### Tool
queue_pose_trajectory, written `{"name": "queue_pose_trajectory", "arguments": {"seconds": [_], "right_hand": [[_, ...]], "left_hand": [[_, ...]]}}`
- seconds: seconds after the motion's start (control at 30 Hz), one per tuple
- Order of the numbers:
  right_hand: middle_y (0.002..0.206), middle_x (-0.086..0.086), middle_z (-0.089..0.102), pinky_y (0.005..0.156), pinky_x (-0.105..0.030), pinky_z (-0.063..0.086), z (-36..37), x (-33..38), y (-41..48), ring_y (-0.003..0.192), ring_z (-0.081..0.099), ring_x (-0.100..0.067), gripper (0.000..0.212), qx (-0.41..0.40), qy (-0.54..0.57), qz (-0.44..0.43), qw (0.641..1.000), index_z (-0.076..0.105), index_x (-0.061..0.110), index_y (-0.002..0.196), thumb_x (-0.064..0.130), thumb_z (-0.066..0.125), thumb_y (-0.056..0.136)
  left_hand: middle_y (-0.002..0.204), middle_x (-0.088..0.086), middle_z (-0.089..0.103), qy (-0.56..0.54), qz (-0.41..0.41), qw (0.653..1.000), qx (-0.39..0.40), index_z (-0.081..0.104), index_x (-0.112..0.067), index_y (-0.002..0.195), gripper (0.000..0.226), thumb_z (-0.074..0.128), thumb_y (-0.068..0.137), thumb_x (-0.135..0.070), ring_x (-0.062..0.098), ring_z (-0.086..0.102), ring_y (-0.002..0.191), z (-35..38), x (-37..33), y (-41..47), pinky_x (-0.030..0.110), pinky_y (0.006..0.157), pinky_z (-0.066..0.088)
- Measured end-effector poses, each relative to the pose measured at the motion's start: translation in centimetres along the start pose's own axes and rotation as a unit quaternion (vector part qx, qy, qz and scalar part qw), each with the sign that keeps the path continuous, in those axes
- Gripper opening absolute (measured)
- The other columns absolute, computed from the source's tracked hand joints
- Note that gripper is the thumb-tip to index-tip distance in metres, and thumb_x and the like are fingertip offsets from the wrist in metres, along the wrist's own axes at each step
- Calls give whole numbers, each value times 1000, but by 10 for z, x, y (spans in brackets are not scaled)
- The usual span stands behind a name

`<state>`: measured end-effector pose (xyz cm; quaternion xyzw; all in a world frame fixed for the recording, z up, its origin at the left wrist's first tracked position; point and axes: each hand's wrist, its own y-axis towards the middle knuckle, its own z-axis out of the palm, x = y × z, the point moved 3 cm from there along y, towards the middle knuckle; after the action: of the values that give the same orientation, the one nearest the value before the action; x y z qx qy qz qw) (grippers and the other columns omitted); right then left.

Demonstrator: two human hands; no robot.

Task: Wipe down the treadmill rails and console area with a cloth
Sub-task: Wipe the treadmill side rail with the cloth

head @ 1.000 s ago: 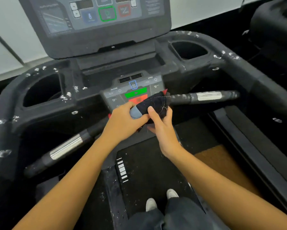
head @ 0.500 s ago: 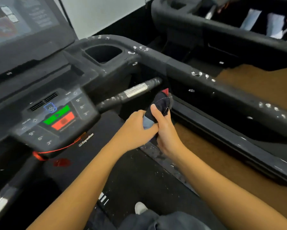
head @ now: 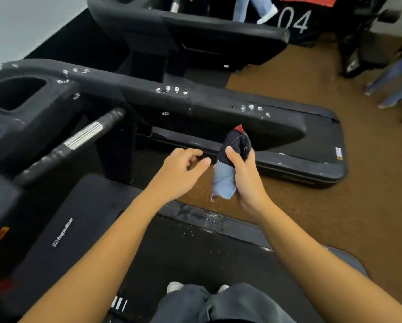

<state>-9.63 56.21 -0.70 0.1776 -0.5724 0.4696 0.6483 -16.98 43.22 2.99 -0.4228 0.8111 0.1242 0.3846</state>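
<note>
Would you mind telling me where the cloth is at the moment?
In the head view the cloth is bunched in the right hand, right of centre, just below the speckled right side rail; the open left hand is beside it.

Brown floor [head: 311, 206]; neighbouring treadmill [head: 195, 31]; bystanders' legs [head: 395, 78], possibly two people.

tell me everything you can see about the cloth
The cloth is a bunched fabric wad, dark navy with pale stitching up top, a red tip, and a light blue lower part ending in a frayed corner. It stands roughly upright in the right hand, thumb across its front. The left hand is open beside it, not touching.
</note>
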Motion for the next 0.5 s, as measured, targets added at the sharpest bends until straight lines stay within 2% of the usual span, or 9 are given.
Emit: {"name": "queue_pose_trajectory", "arguments": {"seconds": [0.07,0.17,0.3,0.4,0.5], "right_hand": [[125,-3,56,101,-49,45,-27,11,-2,115,56,-24,41,-19,-16,-19,1000,40,33,129,28,57,91],[118,4,58,95,-34,48,-59,29,-2,108,58,-13,37,-50,-68,-65,994,43,28,129,23,53,93],[119,-1,57,94,-32,47,-90,49,9,107,56,-13,26,-105,-169,-105,974,50,28,117,26,55,92],[114,-3,56,79,-18,43,-104,60,22,96,54,-7,19,-134,-248,-141,949,52,22,110,25,54,92],[108,-4,55,65,-6,36,-110,68,39,84,49,-2,16,-155,-347,-181,907,54,13,104,23,52,92]], "left_hand": [[120,0,47,34,21,999,-14,49,-19,130,43,53,91,-36,10,46,110,10,-7,10,24,92,37],[130,7,45,81,33,996,-17,47,-17,131,47,57,89,-34,22,44,121,23,-11,29,37,102,39],[137,11,38,139,43,989,-40,43,-15,135,51,57,89,-31,29,35,127,27,-22,53,38,102,33],[140,12,36,186,60,979,-63,39,-13,138,56,59,88,-30,31,34,127,25,-29,72,40,103,32],[144,12,33,248,82,962,-83,33,-11,141,63,60,87,-30,32,31,130,21,-32,92,43,105,30]]}}
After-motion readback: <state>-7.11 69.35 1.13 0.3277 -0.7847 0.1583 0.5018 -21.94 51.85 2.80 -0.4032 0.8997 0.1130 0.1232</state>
